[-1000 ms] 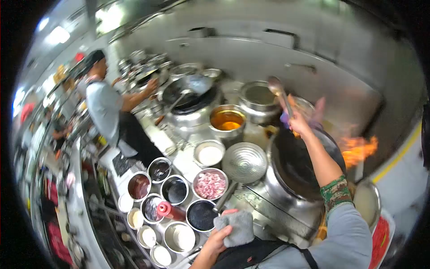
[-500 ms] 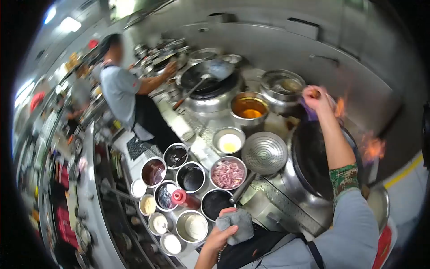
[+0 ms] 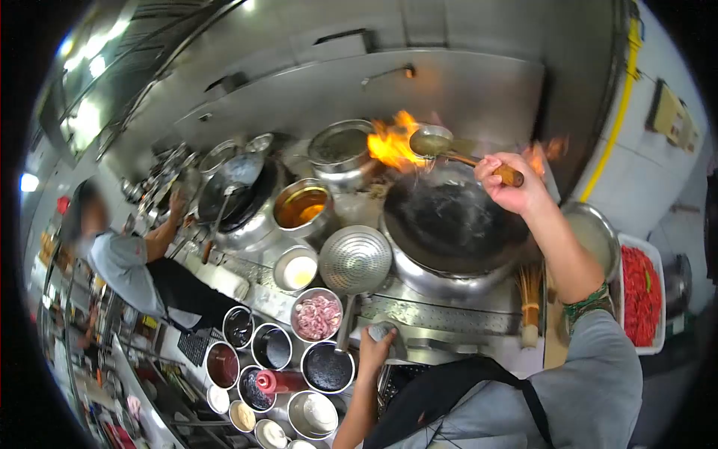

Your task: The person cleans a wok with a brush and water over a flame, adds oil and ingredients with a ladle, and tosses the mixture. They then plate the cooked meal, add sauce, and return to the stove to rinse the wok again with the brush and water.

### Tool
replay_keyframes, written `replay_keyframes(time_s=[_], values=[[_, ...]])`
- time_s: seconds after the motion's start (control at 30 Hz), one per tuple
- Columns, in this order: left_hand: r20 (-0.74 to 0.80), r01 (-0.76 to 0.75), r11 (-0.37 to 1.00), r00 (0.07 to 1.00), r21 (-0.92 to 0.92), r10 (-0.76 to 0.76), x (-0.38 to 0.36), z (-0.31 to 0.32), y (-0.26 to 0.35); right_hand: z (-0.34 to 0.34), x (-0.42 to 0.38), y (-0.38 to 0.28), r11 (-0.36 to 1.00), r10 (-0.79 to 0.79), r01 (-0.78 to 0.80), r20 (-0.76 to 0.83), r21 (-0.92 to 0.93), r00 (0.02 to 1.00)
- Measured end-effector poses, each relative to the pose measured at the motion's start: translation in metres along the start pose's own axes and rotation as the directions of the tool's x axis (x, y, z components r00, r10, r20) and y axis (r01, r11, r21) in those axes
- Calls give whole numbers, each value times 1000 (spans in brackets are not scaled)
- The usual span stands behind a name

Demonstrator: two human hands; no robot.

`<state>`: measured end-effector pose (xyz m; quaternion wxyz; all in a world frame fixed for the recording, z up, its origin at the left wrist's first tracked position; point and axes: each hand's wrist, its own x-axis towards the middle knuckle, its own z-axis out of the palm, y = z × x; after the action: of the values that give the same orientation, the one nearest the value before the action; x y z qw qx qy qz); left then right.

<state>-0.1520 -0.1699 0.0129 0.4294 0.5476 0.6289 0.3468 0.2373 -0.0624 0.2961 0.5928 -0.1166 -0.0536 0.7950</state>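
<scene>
The steel back wall [image 3: 449,82] is the largest surface, smooth brushed sheet metal with dull reflections; no writing can be read on it. Below it the steel desk [image 3: 441,318] carries the cooking range, its front strip stamped with a fine raised pattern.

The black wok [image 3: 452,221] sits in a round steel collar in front of the person, its inside dark, glossy and wet-looking. Orange flame [image 3: 389,142] rises at its far rim. Left of it lies a round perforated strainer [image 3: 356,260], domed and silvery, its long handle pointing down toward the person.

A steel pot of amber oil [image 3: 302,207] stands beyond the strainer. A white tray of red chillies [image 3: 642,295] lies at the far right.

The right hand [image 3: 508,183] has its grip closed around the wooden handle of a steel ladle [image 3: 428,142], whose shallow bowl hangs over the wok's far edge beside the flame.

Round steel bowls cluster near the left hand; one holds pink sliced meat [image 3: 317,316].

The left hand [image 3: 374,348] has its grip closed on a grey folded cloth [image 3: 389,333], soft and crumpled, at the desk's near edge.

A red squeeze bottle [image 3: 278,381] lies among the bowls; no label is readable.
</scene>
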Motion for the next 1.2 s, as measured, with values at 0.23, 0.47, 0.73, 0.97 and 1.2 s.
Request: replay_keyframes(time_s=[0.23,0.47,0.73,0.97,1.2], values=[[41,64,969,996,239,-76,24,17,-37,-38,-124,-39,865,-188,31,-268,-500,945],[-161,-30,912,981,409,105,-16,19,24,-63,-245,-57,537,-485,-102,-405,-838,775],[-233,-183,790,895,586,380,-56,49,90,-151,-332,-60,-211,-677,-183,9,-960,736],[-81,-362,845,902,393,424,-96,57,93,-266,-380,-106,-750,-582,-412,221,-517,783],[-158,-261,909,933,327,324,-160,5,58,-220,-329,-72,-758,-542,-453,65,-469,838]])
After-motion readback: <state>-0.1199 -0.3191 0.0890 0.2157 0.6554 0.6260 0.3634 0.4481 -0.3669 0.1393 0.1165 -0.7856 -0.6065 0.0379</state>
